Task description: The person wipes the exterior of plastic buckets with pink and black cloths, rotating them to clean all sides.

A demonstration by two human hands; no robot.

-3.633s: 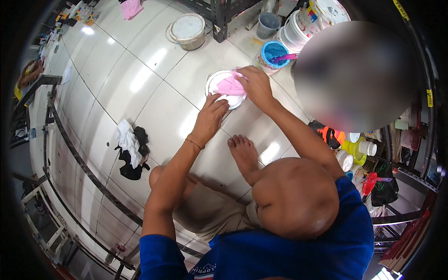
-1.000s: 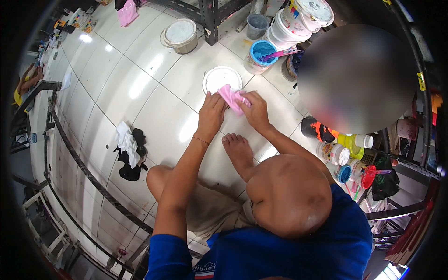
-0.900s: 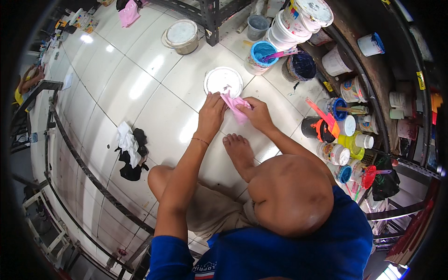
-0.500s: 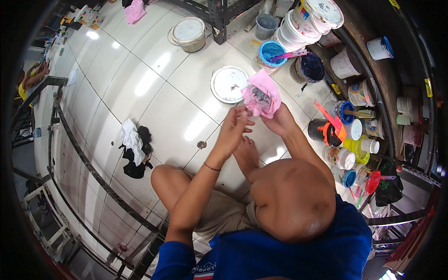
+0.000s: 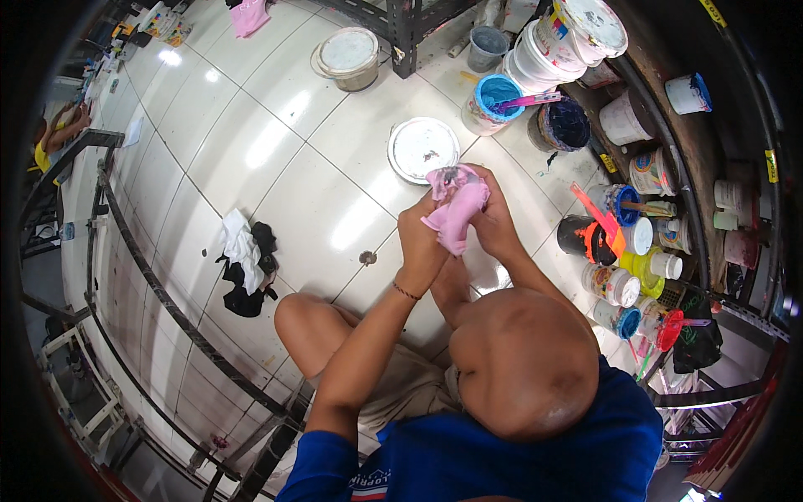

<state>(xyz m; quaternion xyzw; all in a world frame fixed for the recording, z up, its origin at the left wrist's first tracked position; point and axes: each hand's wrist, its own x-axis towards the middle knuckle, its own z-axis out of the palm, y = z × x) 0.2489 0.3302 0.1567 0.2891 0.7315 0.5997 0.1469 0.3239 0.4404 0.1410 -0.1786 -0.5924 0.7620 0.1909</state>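
Observation:
A crumpled pink cloth with dark grey smears near its top is bunched between my two hands. My left hand is closed on its left side, with the fingers partly hidden behind the folds. On the other side my right hand grips the cloth, its fingertips mostly covered. Just beyond the hands stands a tub with a stained white lid; the upper edge of the cloth overlaps its near rim in the picture.
White and black rags lie on the tiled floor to the left. A blue-lined tub holding a pink-handled tool stands beyond the hands, near a dark ink tub. Several paint pots and a shelf line the right. Another lidded bucket is farther off.
The pink cloth has come nearer to me and is now bunched up rather than spread over my right hand. My left hand has closed on it.

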